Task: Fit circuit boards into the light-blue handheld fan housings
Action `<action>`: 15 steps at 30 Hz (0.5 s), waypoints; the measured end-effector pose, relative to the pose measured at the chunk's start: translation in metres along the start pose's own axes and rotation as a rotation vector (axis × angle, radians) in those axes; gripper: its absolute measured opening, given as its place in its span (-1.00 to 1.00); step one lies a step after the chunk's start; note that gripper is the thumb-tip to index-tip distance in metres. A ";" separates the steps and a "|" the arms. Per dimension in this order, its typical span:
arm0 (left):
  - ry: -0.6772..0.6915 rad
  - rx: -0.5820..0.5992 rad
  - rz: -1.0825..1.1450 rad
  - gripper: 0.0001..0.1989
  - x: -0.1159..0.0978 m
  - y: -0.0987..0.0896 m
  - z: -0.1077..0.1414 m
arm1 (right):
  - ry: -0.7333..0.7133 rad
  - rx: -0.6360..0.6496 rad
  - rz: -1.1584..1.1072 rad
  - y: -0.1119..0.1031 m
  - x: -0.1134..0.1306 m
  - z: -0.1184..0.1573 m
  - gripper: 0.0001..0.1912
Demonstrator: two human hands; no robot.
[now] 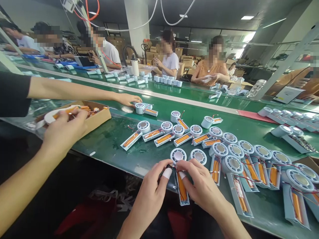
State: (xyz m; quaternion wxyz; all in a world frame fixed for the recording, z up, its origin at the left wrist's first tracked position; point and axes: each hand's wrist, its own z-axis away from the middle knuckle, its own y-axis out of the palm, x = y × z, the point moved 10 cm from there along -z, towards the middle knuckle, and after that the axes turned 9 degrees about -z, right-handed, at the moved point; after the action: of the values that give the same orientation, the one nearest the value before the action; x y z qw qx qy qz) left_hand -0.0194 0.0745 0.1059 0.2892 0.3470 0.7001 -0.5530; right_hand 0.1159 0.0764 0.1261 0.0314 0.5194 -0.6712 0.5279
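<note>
At the table's near edge, my left hand [159, 181] and my right hand [196, 179] meet over one small fan unit [178, 155]. Its round head points away from me and its open handle, holding an orange battery [181, 187], points toward me. The left fingers are pinched on a small dark part at the left of the fan's neck. My right thumb and fingers close on the wires at the neck. White covers wrap both thumb tips. Just beyond my right fingers is another round fan head [198, 156], its lower part hidden by the hand.
Many fan units [234, 164] spread rightward along the green table [119, 159]. At left, a co-worker's hand [64, 127] is over a cardboard box [99, 121] of orange batteries; another reaches toward a fan [140, 108]. People sit across the line.
</note>
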 end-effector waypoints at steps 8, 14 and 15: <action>0.001 0.150 0.036 -0.72 0.005 0.018 -0.001 | 0.042 0.075 -0.135 0.008 0.003 -0.001 -0.72; -0.066 0.186 0.036 -0.67 0.005 0.022 0.002 | -0.041 -0.039 -0.079 0.008 0.002 0.000 -0.75; -0.076 0.182 0.035 -0.66 0.005 0.022 0.003 | -0.047 -0.070 -0.079 0.006 0.001 0.000 -0.76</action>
State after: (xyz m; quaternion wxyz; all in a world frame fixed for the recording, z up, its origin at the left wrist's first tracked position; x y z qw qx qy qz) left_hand -0.0051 0.0761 0.0885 0.2923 0.3629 0.6295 -0.6218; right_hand 0.1111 0.0754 0.1231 0.0545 0.5563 -0.6689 0.4900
